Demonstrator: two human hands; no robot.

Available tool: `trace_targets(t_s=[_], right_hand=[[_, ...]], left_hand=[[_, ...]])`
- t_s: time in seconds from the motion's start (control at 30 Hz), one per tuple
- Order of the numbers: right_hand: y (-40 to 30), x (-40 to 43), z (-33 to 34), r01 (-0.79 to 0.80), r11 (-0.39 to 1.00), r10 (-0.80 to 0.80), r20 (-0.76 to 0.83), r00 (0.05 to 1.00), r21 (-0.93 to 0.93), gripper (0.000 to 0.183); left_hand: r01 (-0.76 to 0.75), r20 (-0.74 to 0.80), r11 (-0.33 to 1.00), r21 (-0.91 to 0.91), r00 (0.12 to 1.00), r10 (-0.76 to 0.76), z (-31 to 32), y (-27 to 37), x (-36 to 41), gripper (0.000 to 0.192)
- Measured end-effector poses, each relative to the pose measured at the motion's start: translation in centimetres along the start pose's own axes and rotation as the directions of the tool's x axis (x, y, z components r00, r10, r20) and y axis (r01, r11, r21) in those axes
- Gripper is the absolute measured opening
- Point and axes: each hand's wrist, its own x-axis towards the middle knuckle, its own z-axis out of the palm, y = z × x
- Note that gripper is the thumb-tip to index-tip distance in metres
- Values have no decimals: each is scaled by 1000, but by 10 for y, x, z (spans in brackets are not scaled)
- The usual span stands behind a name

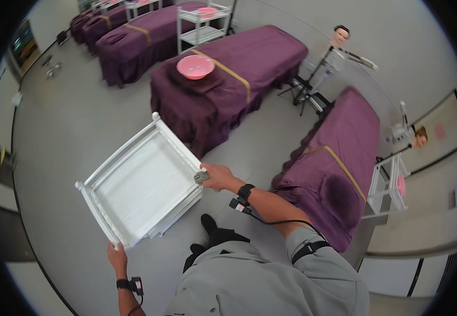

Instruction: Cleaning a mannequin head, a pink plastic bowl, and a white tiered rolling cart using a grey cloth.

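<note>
A white tiered trolley point(143, 189) stands tilted in the view before me, its top tray bare. My left hand point(118, 258) grips its near left corner post. At the right corner, my right hand point(214, 177) is closed around the post and a crumpled grey cloth point(201, 176). Beyond the trolley, a pink plastic basin point(195, 66) rests on a dark towel on a massage bed with a purple cover point(252, 59). Both wrists wear black straps with small cabled devices.
Another purple-covered bed point(339, 138) lies to the right. More such beds point(149, 35) and a white trolley point(203, 35) stand further back. A mannequin head point(341, 35) on a tripod is near the wall, a wheeled stool point(50, 66) far left.
</note>
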Motion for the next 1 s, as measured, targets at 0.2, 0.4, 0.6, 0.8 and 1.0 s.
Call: trace_targets(t_s=[0.2,0.4,0.6,0.8,1.0], right_hand=[[55,5,-44,-65,993,64,18,998,99,63],[56,-35,-23,64,917,41,-253,967,395,72],[6,-17,16,82,812,6,-148,989,577,62],[-61,66,52,204,897,-56,-357,932,392,58],[-48,126,144,-31,978,-52,-381,923,-207,58]], left_hand=[[54,109,997,-62,993,-47,37,67,27,26],[171,178,985,-38,971,-161,34,109,18,25],[167,311,970,-176,944,-106,35,104,29,26],[172,294,972,-157,948,-121,23,64,16,37],[73,299,984,-160,954,-22,13,73,28,37]])
